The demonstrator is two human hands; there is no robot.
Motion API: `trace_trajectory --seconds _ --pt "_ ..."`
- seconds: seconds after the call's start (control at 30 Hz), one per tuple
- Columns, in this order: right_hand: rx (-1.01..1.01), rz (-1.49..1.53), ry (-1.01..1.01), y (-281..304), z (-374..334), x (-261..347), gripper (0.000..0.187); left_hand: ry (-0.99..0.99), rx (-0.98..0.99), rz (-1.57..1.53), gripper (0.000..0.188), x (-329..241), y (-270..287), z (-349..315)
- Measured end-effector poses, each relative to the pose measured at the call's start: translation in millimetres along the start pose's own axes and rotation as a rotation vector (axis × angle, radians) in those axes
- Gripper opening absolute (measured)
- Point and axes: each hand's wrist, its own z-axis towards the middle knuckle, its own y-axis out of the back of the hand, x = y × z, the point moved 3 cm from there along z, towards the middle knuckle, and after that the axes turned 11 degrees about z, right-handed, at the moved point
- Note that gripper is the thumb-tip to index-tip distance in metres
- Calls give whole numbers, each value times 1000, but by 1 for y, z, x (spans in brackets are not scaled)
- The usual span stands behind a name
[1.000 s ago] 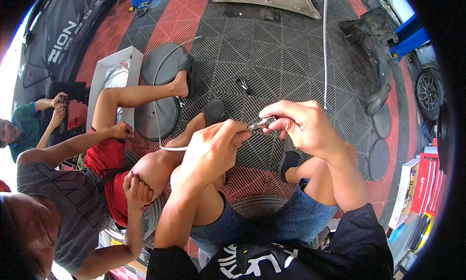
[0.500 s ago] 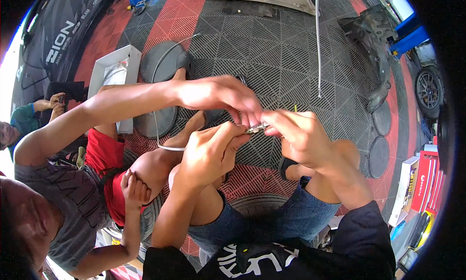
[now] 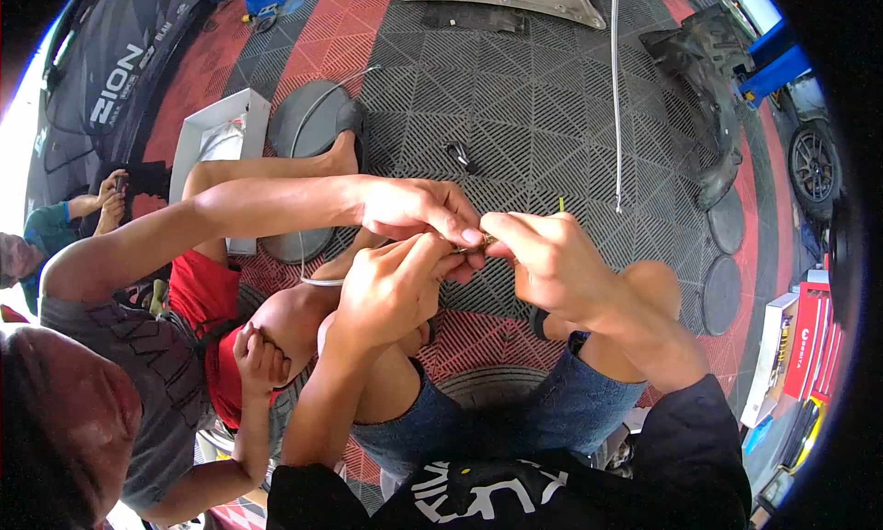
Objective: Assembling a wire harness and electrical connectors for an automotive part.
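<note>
Lowered since half a second ago, onto the metal fitting [image 3: 487,241]: a co-worker's hand [image 3: 414,206], now hiding much of it. Pinched at one end in narrowed fingers of the left hand [image 3: 391,282], at the other in those of the right hand [image 3: 552,259], tips hard to make out. Lost from sight at the left hand: white hose [image 3: 322,282]. Cut off above: pale cord [image 3: 616,98]

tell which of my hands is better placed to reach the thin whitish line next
Probably the right hand: the thin whitish line ends just beyond it, to the right. The left hand is farther off, with a co-worker's hand just past it. Both your hands are at the small metal fitting.
</note>
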Motion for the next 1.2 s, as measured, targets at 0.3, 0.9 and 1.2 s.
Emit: trace_trajectory --seconds 0.3,0.9,1.2 --pt "46 92 -86 -11 13 -3 18 -58 16 221 10 6 9 -9" --pt "207 234 -231 -25 47 -17 10 -61 30 359 11 28 21 -17" --pt "321 452 -343 -32 54 -9 31 -93 -44 365 18 32 32 -26"
